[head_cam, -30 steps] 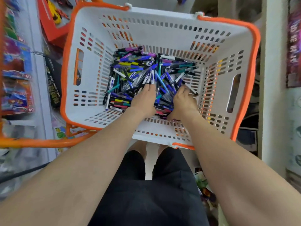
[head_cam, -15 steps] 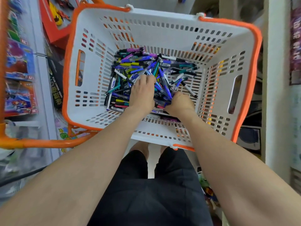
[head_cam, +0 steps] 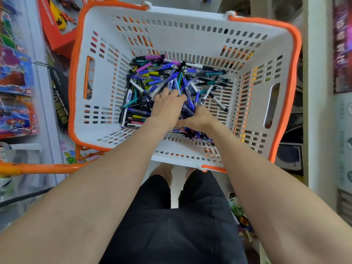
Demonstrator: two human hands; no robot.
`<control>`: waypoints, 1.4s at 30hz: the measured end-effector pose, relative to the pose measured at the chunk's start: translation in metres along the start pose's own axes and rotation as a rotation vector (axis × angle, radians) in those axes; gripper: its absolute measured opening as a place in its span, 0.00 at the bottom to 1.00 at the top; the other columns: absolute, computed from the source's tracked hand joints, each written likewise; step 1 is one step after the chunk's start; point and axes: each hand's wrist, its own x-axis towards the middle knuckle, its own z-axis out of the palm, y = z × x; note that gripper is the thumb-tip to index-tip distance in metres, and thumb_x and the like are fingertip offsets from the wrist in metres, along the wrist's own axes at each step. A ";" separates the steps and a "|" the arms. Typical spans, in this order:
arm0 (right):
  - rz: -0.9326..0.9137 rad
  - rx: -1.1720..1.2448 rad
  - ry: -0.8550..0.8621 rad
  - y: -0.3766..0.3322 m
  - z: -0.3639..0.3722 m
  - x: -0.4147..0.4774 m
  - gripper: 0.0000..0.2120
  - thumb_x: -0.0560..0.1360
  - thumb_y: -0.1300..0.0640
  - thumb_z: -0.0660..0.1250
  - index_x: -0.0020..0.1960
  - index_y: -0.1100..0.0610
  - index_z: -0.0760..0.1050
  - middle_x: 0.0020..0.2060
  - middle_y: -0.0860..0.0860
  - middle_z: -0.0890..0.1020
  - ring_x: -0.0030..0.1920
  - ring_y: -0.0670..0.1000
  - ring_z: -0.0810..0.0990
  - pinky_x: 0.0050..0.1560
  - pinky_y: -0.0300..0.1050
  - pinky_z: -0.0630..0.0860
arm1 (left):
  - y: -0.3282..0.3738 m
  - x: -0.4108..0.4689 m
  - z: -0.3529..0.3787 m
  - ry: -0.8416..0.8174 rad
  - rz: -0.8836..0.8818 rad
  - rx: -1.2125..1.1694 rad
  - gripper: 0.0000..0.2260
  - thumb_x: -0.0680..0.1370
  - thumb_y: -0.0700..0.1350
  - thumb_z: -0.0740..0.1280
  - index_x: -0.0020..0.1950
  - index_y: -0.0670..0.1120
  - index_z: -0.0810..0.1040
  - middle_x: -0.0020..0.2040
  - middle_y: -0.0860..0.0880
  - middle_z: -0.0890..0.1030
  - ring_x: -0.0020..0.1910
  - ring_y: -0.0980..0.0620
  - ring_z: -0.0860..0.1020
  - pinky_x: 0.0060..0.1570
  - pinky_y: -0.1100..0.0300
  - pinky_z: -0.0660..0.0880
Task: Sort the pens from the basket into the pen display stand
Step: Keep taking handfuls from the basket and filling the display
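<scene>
Likely light, stiff and slick, best pinched mid-barrel, the pens lay heaped in the basket; the right hand clasped a bundle, while the left hand had buried fingertips, its grip untellable.

One basket; one left hand; one right hand; pens uncountable.

The hands bury their fingertips among the pens.

Basket matt white slotted plastic, orange rim; pens glossy plastic
</scene>
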 end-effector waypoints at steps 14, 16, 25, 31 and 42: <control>-0.047 -0.119 -0.014 -0.020 -0.032 -0.052 0.16 0.79 0.60 0.69 0.35 0.57 0.69 0.26 0.50 0.74 0.21 0.44 0.71 0.21 0.33 0.64 | 0.000 -0.024 -0.029 -0.023 -0.575 -0.862 0.14 0.84 0.51 0.59 0.55 0.40 0.74 0.49 0.37 0.80 0.44 0.38 0.79 0.44 0.46 0.77; -0.058 -0.006 0.008 -0.022 -0.035 -0.065 0.14 0.80 0.61 0.68 0.36 0.58 0.72 0.28 0.54 0.78 0.23 0.46 0.74 0.25 0.36 0.69 | 0.005 -0.024 -0.037 -0.174 -0.643 -1.079 0.34 0.79 0.70 0.55 0.52 0.39 0.79 0.49 0.36 0.83 0.48 0.38 0.84 0.55 0.40 0.81; -0.162 0.210 0.118 -0.054 -0.032 -0.113 0.09 0.82 0.63 0.67 0.43 0.59 0.73 0.43 0.67 0.86 0.33 0.54 0.83 0.32 0.49 0.81 | 0.026 -0.017 -0.056 -0.345 -0.491 -1.600 0.55 0.56 0.87 0.68 0.78 0.61 0.72 0.81 0.51 0.70 0.79 0.45 0.70 0.75 0.34 0.66; -0.153 0.039 0.144 -0.072 -0.036 -0.129 0.29 0.78 0.61 0.73 0.67 0.63 0.55 0.48 0.53 0.76 0.44 0.48 0.80 0.33 0.34 0.74 | 0.036 -0.041 -0.076 -0.174 -0.507 -1.746 0.56 0.54 0.63 0.88 0.75 0.48 0.66 0.66 0.42 0.83 0.61 0.42 0.85 0.64 0.37 0.80; -0.279 0.227 0.196 -0.084 -0.042 -0.176 0.20 0.75 0.57 0.77 0.66 0.54 0.77 0.48 0.48 0.85 0.40 0.44 0.83 0.41 0.37 0.79 | 0.023 -0.055 -0.105 -0.009 -0.657 -1.960 0.25 0.80 0.45 0.75 0.72 0.37 0.72 0.48 0.39 0.88 0.42 0.42 0.88 0.37 0.46 0.84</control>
